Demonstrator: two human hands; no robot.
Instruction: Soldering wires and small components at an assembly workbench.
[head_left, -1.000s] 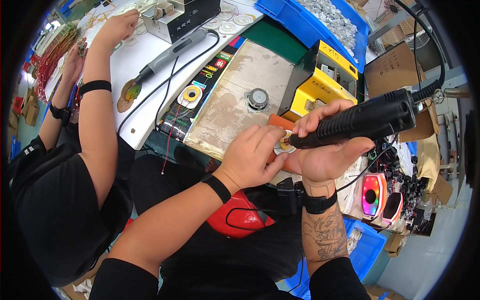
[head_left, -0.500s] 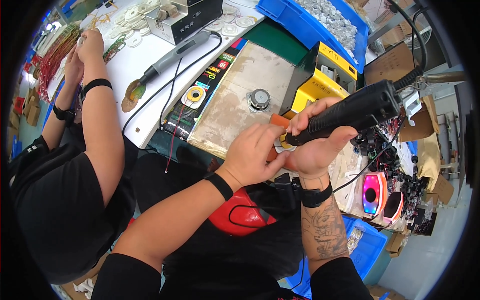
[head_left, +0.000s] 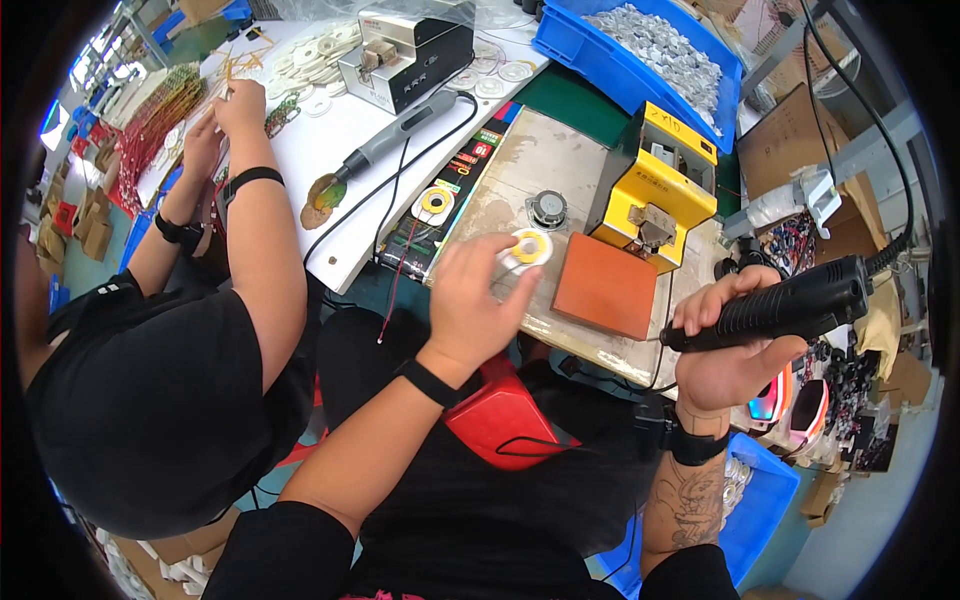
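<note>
My left hand [head_left: 468, 305] is above the work board, fingers closed at the edge of a white disc with a yellow ring [head_left: 531, 247]. My right hand [head_left: 715, 380], palm up, grips a black electric screwdriver [head_left: 775, 312] whose tip points left. An orange block [head_left: 605, 286] lies on the board between my two hands. Just beyond the disc sits a small round speaker [head_left: 547, 209]. Another white disc with a yellow ring [head_left: 434, 203] and red wires lies to the left, on a dark printed strip.
A yellow machine [head_left: 652, 190] stands behind the block, and a blue bin [head_left: 640, 95] of silvery parts is beyond. On the white table [head_left: 365, 215] rest a grey tool [head_left: 400, 132] and a black machine [head_left: 408, 60]. At left a co-worker's hands [head_left: 235, 112] handle something small.
My hands have parted: the left went slightly left with the disc, the right moved right and down with the screwdriver. The orange block, partly hidden earlier, now shows whole.
</note>
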